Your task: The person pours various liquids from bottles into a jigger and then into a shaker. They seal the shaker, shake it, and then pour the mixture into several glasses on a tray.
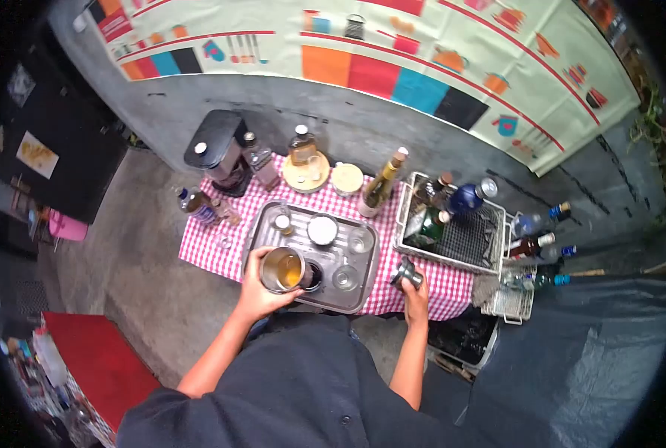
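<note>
The person's left hand (256, 293) is wrapping its fingers around a metal cup (283, 269), tipping it over the near edge of the metal tray (363, 272), with amber liquid showing inside; the mouth is leaning toward a dark round opening (312, 276) just beside it on the tray (a glass or a strainer, I cannot tell which). The right hand (416, 293) is closing on a small metal measuring cup (406, 274), holding it above the checked cloth (206, 250) to the right of the tray.

It looks like the pouring step of mixing a drink. The next move calls for a steady tilt, with the cup's lip held over that opening so nothing spills.

Further along the tray, a white-topped jar (322, 229) and small glasses (360, 243) are standing. Beyond them a tall bottle (382, 183) is leaning beside a wire basket (460, 239) of bottles, and a black blender (217, 149) is sitting by the grey wall.
</note>
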Motion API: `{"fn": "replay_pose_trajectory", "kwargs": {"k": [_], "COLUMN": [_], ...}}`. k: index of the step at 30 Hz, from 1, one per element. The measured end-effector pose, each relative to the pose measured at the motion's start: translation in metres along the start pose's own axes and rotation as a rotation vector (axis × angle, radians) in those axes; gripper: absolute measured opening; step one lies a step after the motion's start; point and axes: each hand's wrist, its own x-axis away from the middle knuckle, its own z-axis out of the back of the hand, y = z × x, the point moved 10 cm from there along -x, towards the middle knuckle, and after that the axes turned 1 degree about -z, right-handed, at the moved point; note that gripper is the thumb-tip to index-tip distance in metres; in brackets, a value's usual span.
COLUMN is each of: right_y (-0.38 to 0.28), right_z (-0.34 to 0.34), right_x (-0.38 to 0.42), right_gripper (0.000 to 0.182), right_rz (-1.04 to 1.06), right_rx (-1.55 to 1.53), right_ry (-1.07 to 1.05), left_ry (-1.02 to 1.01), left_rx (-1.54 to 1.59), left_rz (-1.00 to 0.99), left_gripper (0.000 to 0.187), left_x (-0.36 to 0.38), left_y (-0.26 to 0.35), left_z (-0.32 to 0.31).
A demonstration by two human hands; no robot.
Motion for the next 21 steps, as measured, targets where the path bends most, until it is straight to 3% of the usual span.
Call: {"fn": "replay_pose_trajectory", "kwargs": {"k": [3, 5, 9, 11, 13, 21], "right_y": [-0.039, -0.059, -0.087, -0.089, -0.089, -0.085], "right_z": [-0.080, -0.128, -0.212, -0.242, -0.272, -0.355], "right_x": [0.027, 0.035, 0.047, 0.047, 0.048, 0.059], "right_gripper": [0.062, 0.066, 0.071, 0.073, 0.072, 0.070], "right_rz": [-0.003, 0.028, 0.029, 0.073, 0.107, 0.247], "right_rx": [0.025, 0.020, 0.099, 0.158, 0.277, 0.426], "right_ry": [-0.192, -0.274, -0.404, -0.430, -0.486, -0.535], "left_ry": [-0.106, -0.166, -0.255, -0.295, -0.281, -0.239], "left_rx": [0.143, 0.269, 0.159, 0.065, 0.177, 0.092], "left_rz": [0.067, 0.005, -0.218, -0.302, -0.229, -0.310], "left_gripper": [0.089, 0.090, 0.083, 0.088, 0.087, 0.082], "left_x": [-0.012, -0.020, -0.038, -0.042, -0.047, -0.066], "left_y": [-0.005, -0.012, 0.017, 0.017, 0.015, 0.003], "left_z": [-0.007, -0.011, 0.007, 0.017, 0.034, 0.101]}}
